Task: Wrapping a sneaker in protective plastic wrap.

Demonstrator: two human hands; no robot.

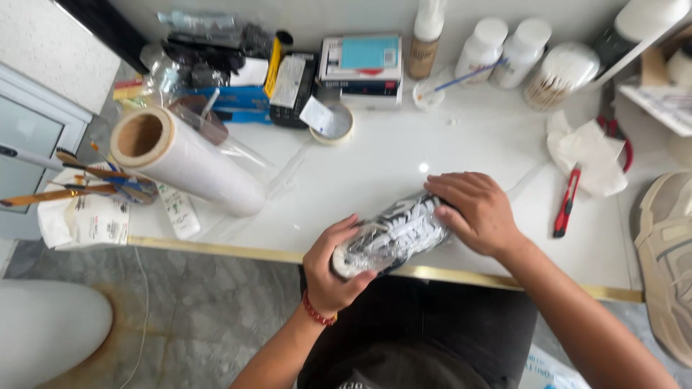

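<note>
white table (447, 151), left hand (333, 265) and right hand (477, 210), each grip closed on wrapped shoe (393, 236)

film roll (189, 163), red utility knife (566, 202), white bottles (504, 49)

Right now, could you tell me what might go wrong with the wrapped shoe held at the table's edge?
The wrapped shoe overhangs the table edge; it might drop if the left hand or right hand slips on the glossy film. The film roll lies near that edge and could roll off.
</note>
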